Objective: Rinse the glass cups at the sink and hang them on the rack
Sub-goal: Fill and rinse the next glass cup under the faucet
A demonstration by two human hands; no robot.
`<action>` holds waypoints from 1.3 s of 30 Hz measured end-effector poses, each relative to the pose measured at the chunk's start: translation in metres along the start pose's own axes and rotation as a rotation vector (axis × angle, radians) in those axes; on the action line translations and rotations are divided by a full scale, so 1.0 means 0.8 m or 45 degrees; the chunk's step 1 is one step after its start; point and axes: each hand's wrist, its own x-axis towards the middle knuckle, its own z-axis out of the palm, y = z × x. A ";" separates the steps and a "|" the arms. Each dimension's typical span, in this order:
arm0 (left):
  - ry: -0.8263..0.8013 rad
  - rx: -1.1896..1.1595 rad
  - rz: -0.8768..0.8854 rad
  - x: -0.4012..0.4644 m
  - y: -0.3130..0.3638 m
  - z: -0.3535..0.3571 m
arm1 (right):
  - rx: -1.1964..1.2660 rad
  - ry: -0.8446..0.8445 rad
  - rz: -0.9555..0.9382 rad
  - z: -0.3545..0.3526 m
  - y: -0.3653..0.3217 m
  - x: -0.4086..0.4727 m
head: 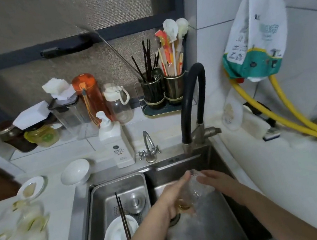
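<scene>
Glass cup: clear glass cup (197, 191) with an amber-tinted base, blurred and wet, lying tilted with its mouth toward the far wall of the sink (182, 162).
Where: low inside the right basin, near its far left corner, in front of the black tap hose (193, 98).
My left hand (177, 196): fingers wrapped round the cup's base end, gripping it.
My right hand (214, 180): fingers nearly straight, laid flat against the cup's right side near the rim.
Hands together: both on the one cup, close on either side.
</scene>
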 end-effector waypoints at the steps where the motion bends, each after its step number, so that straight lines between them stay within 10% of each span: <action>1: -0.042 -0.029 -0.051 -0.001 -0.002 -0.001 | -0.034 0.017 0.017 0.002 0.003 0.000; 19: -0.213 -0.084 -0.388 -0.019 -0.054 -0.031 | -0.246 0.209 0.477 0.044 -0.011 -0.024; 39: -0.165 -0.261 -0.335 -0.049 -0.112 -0.052 | 0.049 0.275 0.420 0.087 0.034 -0.073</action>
